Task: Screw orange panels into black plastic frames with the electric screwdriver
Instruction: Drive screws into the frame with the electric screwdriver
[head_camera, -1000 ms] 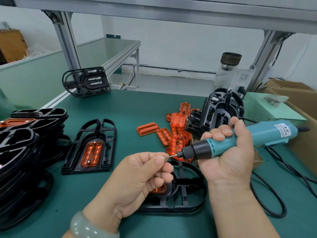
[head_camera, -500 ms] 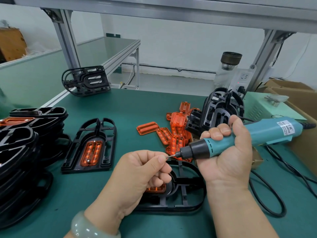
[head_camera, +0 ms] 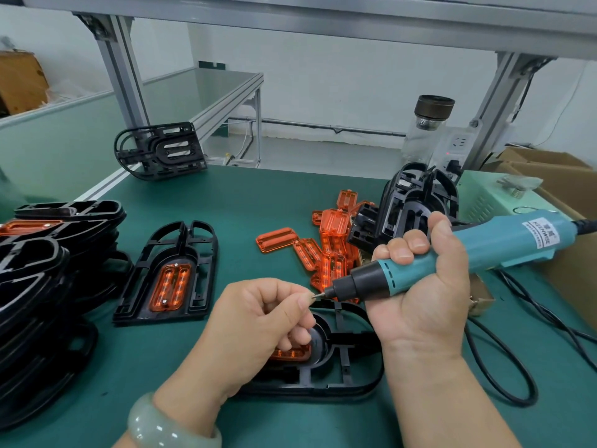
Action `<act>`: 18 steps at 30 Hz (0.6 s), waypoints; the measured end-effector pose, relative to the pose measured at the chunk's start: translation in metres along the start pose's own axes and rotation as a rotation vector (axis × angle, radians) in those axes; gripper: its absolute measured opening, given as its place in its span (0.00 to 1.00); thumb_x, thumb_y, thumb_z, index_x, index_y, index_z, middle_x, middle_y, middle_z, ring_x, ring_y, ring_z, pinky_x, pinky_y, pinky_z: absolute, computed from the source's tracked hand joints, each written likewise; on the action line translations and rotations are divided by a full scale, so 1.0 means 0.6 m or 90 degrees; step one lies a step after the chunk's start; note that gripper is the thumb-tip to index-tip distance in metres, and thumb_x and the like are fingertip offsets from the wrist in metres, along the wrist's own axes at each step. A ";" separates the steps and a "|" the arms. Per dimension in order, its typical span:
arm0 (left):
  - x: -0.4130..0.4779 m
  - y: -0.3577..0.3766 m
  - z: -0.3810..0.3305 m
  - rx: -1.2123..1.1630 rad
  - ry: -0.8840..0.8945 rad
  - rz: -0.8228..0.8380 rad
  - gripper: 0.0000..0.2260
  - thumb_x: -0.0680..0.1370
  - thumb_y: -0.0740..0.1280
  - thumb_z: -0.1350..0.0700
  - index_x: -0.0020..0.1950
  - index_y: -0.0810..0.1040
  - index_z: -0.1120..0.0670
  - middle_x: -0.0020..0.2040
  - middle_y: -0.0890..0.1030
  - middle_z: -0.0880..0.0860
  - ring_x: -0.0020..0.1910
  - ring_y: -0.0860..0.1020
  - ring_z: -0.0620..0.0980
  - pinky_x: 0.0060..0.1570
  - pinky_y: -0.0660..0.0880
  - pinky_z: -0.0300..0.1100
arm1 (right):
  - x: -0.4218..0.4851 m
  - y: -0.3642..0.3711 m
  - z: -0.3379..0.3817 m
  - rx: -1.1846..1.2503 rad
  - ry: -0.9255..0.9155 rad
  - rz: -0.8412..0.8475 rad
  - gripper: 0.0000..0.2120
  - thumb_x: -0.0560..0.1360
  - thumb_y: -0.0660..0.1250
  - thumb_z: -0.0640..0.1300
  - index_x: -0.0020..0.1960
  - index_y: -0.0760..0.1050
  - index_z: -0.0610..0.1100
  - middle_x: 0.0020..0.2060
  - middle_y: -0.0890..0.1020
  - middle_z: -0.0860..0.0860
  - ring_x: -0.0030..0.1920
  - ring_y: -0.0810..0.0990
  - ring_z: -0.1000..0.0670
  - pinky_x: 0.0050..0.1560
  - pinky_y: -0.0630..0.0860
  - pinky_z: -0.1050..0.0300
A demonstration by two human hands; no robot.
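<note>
One black frame (head_camera: 342,367) lies nearest, flat on the desk (head_camera: 258,205) beneath both hands, with an orange panel (head_camera: 292,354) seated in it. Little has changed in the last second. The left hand (head_camera: 258,324) still pinches what looks like a screw (head_camera: 312,297) against the bit (head_camera: 320,295) of the electric screwdriver (head_camera: 484,250), which the right hand (head_camera: 420,286) grips level. Driving has probably not begun. Farther off, loose orange panels (head_camera: 332,250) wait.

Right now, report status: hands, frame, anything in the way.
Right hand grips electric screwdriver. Left hand pinches screw at bit tip. Black frame with orange panel lies beneath. Left hand partly covers panel.
</note>
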State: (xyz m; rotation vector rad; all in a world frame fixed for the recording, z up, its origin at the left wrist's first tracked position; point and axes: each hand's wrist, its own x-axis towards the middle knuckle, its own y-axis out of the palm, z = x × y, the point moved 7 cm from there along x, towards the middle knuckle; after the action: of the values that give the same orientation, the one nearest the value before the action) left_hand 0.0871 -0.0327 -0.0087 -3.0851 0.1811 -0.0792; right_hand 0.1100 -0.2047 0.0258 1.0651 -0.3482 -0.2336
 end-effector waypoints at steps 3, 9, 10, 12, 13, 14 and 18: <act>0.000 -0.003 -0.002 0.015 0.013 0.008 0.08 0.75 0.68 0.59 0.39 0.84 0.49 0.33 0.83 0.54 0.28 0.79 0.44 0.26 0.71 0.32 | 0.001 -0.001 0.000 0.003 0.007 0.001 0.03 0.71 0.64 0.46 0.45 0.72 0.50 0.26 0.71 0.57 0.25 0.69 0.59 0.33 0.71 0.65; 0.001 -0.005 -0.001 0.011 0.031 0.013 0.06 0.74 0.70 0.58 0.42 0.84 0.46 0.34 0.84 0.52 0.28 0.78 0.44 0.26 0.70 0.31 | 0.003 -0.005 -0.001 0.004 0.013 -0.009 0.03 0.72 0.64 0.46 0.45 0.72 0.50 0.26 0.71 0.57 0.25 0.69 0.58 0.33 0.70 0.64; 0.001 -0.005 -0.002 0.006 0.032 0.013 0.04 0.73 0.72 0.54 0.43 0.84 0.45 0.33 0.83 0.52 0.31 0.80 0.47 0.27 0.70 0.30 | 0.003 -0.005 -0.001 0.004 0.014 -0.009 0.04 0.71 0.64 0.46 0.45 0.72 0.50 0.26 0.71 0.57 0.25 0.69 0.58 0.33 0.70 0.64; 0.001 -0.011 -0.005 0.001 0.041 0.005 0.07 0.69 0.73 0.48 0.46 0.84 0.44 0.33 0.83 0.52 0.37 0.82 0.50 0.29 0.70 0.29 | 0.003 -0.005 -0.001 0.003 0.015 -0.009 0.04 0.71 0.64 0.46 0.45 0.71 0.50 0.26 0.71 0.57 0.24 0.69 0.58 0.33 0.70 0.64; 0.002 -0.015 -0.005 -0.004 0.047 0.001 0.10 0.67 0.74 0.46 0.47 0.84 0.44 0.35 0.84 0.52 0.36 0.82 0.49 0.30 0.71 0.28 | 0.004 -0.005 -0.001 0.003 0.016 -0.010 0.04 0.71 0.65 0.46 0.45 0.71 0.50 0.26 0.71 0.57 0.24 0.69 0.58 0.33 0.70 0.64; 0.002 -0.020 -0.006 -0.005 0.054 -0.008 0.12 0.66 0.75 0.45 0.47 0.84 0.44 0.38 0.85 0.51 0.34 0.81 0.46 0.30 0.71 0.28 | 0.004 -0.006 -0.002 0.003 0.018 -0.011 0.04 0.71 0.65 0.46 0.45 0.72 0.50 0.26 0.71 0.57 0.24 0.69 0.58 0.33 0.71 0.64; 0.004 -0.035 -0.009 0.013 0.055 -0.026 0.14 0.62 0.71 0.45 0.47 0.84 0.44 0.41 0.85 0.51 0.33 0.80 0.43 0.32 0.73 0.29 | 0.004 -0.007 -0.003 0.003 0.023 -0.013 0.04 0.70 0.65 0.46 0.44 0.72 0.50 0.26 0.71 0.57 0.24 0.70 0.58 0.33 0.71 0.64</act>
State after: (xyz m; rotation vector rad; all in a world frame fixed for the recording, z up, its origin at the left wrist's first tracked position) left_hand 0.0914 -0.0122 -0.0023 -3.0672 0.1199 -0.2146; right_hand 0.1131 -0.2059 0.0217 1.0772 -0.3052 -0.2316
